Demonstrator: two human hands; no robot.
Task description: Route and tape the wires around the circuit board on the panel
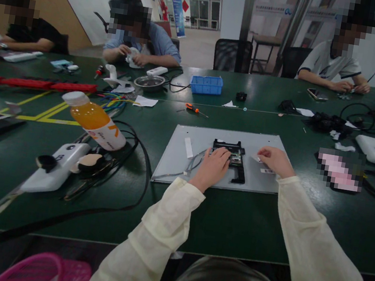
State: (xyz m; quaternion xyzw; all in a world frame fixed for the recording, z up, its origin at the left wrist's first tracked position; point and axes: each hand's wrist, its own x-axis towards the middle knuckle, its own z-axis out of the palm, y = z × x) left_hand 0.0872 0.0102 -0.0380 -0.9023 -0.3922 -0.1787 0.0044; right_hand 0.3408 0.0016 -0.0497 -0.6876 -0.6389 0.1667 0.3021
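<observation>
Pale sleeves (156,233) extend, left fingers (221,155) on black bracket (239,173).

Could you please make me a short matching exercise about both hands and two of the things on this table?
Column one:
1. Left hand
2. Right hand
3. Basket
4. Screwdriver

Column two:
A. Over the right part of the grey panel
B. Orange-handled, lying on the green table
C. On the black frame
D. Blue all over

Right pairs: 1-C, 2-A, 3-D, 4-B.
</observation>
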